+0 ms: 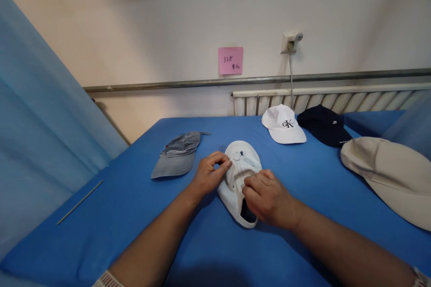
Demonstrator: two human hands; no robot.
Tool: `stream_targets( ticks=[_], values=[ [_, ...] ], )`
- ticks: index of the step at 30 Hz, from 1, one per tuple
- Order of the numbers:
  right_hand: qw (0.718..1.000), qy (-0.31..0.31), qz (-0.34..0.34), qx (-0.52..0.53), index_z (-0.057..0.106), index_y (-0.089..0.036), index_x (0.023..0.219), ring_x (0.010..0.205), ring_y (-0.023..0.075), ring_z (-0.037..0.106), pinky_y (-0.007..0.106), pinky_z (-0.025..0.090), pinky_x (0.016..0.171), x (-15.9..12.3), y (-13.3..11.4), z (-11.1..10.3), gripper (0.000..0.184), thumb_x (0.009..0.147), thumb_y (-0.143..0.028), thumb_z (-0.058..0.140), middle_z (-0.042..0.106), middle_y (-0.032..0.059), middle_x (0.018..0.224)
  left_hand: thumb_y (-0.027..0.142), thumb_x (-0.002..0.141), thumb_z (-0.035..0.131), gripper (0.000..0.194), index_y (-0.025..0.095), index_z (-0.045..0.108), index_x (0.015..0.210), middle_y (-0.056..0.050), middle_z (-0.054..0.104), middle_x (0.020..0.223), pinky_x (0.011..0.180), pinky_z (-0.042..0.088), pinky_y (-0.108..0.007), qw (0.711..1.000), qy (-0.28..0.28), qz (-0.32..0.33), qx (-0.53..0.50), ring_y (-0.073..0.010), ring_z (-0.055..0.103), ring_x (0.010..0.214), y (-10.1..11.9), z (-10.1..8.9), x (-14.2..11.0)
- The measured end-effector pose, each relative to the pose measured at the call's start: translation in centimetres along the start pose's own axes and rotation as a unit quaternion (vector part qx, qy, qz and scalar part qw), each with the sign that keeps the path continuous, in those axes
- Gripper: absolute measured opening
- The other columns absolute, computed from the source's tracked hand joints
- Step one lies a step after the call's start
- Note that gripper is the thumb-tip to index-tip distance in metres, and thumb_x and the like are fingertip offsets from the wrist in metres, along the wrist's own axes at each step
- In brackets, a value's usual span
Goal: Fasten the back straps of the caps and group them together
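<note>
A pale white baseball cap lies on the blue-covered table, its brim pointing away from me and its back opening towards me. A small dark emblem shows on its front. My left hand pinches the cap's left side near the brim between thumb and forefinger. On the right side of the crown, my right hand is closed with its curled fingers on the fabric. The right fingertips are partly hidden. Left of the cap rests a grey baseball cap, apart from both hands.
Along the right stand a white cap with black letters, a black cap and a large beige cap. A thin stick lies on the blue cover at left. Behind are a radiator and curtain.
</note>
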State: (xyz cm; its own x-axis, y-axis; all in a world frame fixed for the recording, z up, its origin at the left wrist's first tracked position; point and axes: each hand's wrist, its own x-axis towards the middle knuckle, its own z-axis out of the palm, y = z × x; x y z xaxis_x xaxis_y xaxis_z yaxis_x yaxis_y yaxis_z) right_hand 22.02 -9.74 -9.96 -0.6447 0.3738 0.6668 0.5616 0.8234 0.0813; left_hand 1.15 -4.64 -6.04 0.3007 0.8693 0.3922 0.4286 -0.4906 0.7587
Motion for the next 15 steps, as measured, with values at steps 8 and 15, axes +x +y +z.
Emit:
stream_targets(
  ticks=[8, 15],
  values=[
    [0.983, 0.100, -0.120, 0.093, 0.058, -0.023, 0.091, 0.082, 0.0191, 0.062, 0.038, 0.046, 0.077, -0.7, -0.6, -0.2, 0.013, 0.081, -0.018, 0.053, 0.067, 0.0051, 0.094, 0.034, 0.083, 0.062, 0.021, 0.018, 0.061, 0.069, -0.004, 0.064, 0.083, 0.082, 0.046, -0.032, 0.999, 0.022, -0.007, -0.026, -0.0188, 0.058, 0.083, -0.4, -0.1, 0.0],
    [0.936, 0.227, 0.184, 0.195, 0.053, -0.023, 0.111, 0.103, 0.0247, 0.058, 0.045, 0.048, 0.088, -1.1, 1.8, 0.6, 0.027, 0.086, -0.013, 0.049, 0.059, 0.0112, 0.108, 0.032, 0.086, 0.062, 0.017, 0.019, 0.066, 0.076, -0.007, 0.068, 0.093, 0.085, 0.047, -0.033, 0.997, -0.063, 0.052, 0.010, -0.0199, 0.062, 0.089, 1.3, -1.0, -0.4]
  ],
)
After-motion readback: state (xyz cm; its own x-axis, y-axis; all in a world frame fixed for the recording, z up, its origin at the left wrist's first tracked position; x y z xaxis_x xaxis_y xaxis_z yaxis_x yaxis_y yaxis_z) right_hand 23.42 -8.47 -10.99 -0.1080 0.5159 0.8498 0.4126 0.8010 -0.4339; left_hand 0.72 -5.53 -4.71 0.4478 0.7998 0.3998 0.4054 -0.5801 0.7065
